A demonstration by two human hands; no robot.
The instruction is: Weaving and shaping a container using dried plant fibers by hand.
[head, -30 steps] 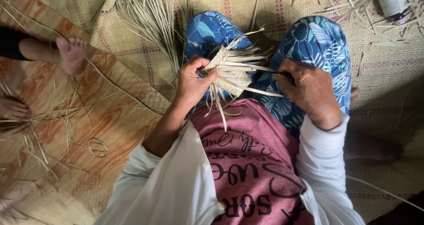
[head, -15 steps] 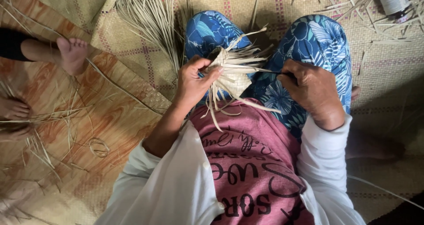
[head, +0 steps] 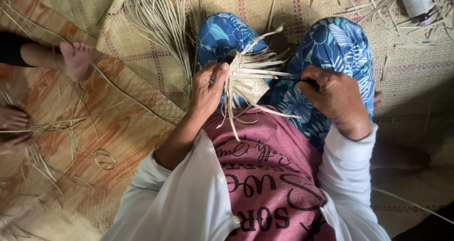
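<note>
The head camera looks straight down at a person sitting on a woven mat, knees in blue flowered trousers near the top middle of the frame and a dark pink shirt with white sleeves filling the lower middle.

Just above the centre of the frame, between the knees, sits a small woven piece made of pale straw strips, with loose strip ends fanning out to the right and hanging down toward the shirt. The left hand holds this piece from its left side, thumb pressed on the front and fingers curled behind it, so the grip is closed on the weaving. The right hand, right of centre, is closed into a loose fist around the tips of strips that run to it from the piece; what lies inside the fist is hidden.

At the top of the frame, left of the knees, a bundle of loose straw spreads over the mat. In the upper right corner lies a small dark bottle with a pale label among cut strip scraps. On the left side is a wood-patterned floor sheet with scattered strips, and another person's bare foot rests on it at the upper left. A second foot shows at the left edge.
</note>
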